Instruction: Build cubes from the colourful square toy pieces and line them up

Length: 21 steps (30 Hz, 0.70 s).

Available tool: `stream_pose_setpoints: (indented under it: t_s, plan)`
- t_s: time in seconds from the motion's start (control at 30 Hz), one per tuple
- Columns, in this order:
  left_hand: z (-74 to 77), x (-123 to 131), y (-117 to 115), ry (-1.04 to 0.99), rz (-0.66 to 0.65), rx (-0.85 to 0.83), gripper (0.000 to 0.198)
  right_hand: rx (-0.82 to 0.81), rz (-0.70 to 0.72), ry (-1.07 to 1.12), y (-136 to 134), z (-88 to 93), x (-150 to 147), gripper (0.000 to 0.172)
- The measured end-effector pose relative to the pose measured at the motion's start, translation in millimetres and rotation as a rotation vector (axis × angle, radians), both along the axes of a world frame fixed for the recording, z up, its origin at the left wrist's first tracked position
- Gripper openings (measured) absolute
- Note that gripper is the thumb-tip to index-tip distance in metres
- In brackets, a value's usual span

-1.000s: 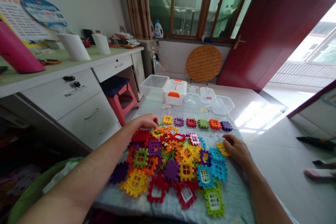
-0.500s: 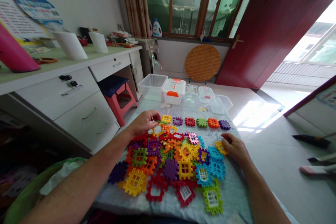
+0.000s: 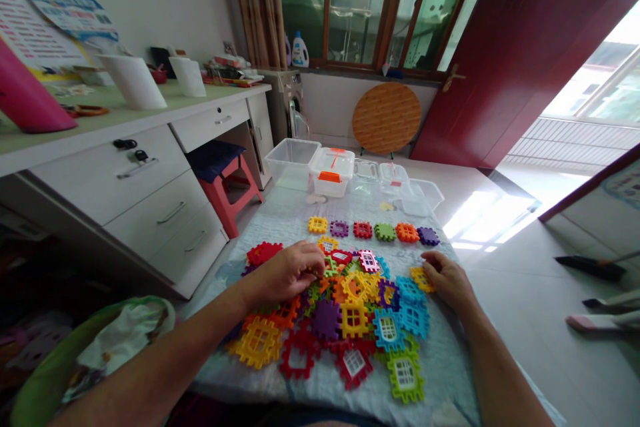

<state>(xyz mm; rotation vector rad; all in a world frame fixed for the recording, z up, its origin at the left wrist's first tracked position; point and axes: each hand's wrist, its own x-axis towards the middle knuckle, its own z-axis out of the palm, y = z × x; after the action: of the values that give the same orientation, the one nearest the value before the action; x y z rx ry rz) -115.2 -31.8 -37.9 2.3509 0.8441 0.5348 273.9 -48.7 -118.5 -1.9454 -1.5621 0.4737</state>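
On the cloth-covered worktop, a heap of colourful notched pieces lies between both hands. The left hand curls, fingers bunched at a light green piece; whether clamped on it, I cannot tell. The right hand touches a yellow piece, grip unclear. Beyond, six pieces form a row.

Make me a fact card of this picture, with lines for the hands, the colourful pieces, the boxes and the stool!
Left hand: over the pile, fingers curled; I can't tell if it holds a piece
Right hand: at a yellow piece, near blue pieces
Pile: jumbled, many colours, some pieces with window shapes
Row: six pieces; left to right yellow, purple, red, green, orange, purple
Boxes: see-through, beyond the row
Stool: pink legs, dark blue top
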Motion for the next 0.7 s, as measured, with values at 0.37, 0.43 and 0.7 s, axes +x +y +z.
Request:
stream_pose_setpoints:
  t_s: [0.37,0.43,0.7]
  plan:
    - [-16.1,-74.9,23.7,-0.096,0.509,-0.042,0.025,0.189,0.202,-0.021,-2.8,63.0,-48.8,0.027]
    - [-33.7,-91.6,36.2,-0.095,0.619,-0.092,0.038,0.196,0.406,-0.063,-1.2,80.8,-82.5,0.022]
    - [-66.3,-80.3,54.6,-0.161,0.627,-0.216,0.053,0.046,0.652,-0.378,22.2,86.3,-191.4,0.054]
